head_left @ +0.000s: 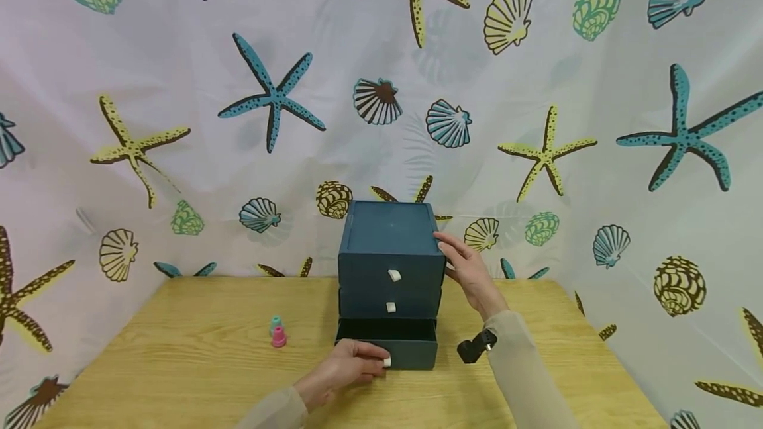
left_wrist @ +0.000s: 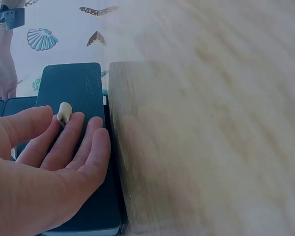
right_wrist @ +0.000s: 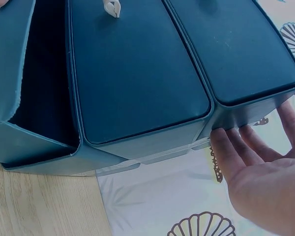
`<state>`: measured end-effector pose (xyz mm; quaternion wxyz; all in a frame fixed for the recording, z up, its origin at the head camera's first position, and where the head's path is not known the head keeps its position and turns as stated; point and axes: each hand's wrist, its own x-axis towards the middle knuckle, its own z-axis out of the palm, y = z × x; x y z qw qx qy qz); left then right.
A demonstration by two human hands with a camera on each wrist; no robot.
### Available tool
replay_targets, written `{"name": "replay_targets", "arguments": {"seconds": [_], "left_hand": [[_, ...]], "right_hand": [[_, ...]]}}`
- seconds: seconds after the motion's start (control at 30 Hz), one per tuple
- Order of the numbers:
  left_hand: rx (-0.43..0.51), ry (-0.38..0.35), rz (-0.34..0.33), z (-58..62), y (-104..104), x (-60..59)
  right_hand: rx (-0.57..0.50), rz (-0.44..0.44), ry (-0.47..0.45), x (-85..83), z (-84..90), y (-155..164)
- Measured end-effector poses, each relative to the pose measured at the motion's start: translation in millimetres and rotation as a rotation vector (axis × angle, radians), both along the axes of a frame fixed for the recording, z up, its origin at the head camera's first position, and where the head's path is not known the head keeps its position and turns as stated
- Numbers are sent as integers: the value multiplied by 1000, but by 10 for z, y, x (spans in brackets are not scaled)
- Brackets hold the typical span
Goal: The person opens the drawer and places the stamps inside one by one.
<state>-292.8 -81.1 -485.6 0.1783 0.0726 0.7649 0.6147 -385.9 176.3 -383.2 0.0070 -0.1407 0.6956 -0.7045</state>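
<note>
A dark blue chest of three drawers (head_left: 390,227) stands on the table, its bottom drawer (head_left: 411,354) pulled partly out. That drawer looks hollow and dark inside. At its front, my left hand (head_left: 348,369) holds the small white pull tab (left_wrist: 64,112) at the thumb and fingertips. My right hand (head_left: 471,273) rests against the chest's right side near the top, fingers fairly straight, steadying nothing else. In the right wrist view, the fingertips (right_wrist: 221,140) touch the side wall beside the top drawer (right_wrist: 241,49). Both upper drawers are closed, each with a white tab.
Left of the chest, a teal cup-like piece (head_left: 276,324) and a pink one (head_left: 278,336) stand close together on the wooden table (head_left: 197,363). A white curtain (head_left: 369,157) with starfish and shell prints hangs behind and at the sides.
</note>
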Motion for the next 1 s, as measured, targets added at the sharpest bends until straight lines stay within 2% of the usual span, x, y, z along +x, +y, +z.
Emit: {"name": "replay_targets", "arguments": {"seconds": [0.73,1.0], "left_hand": [[-24,17,-81,27,-67,110],[-71,32,-102,34,-92,168]], "right_hand": [[0,-13,7,23,19,-18],[-3,-7,14,38,5,-15]]}}
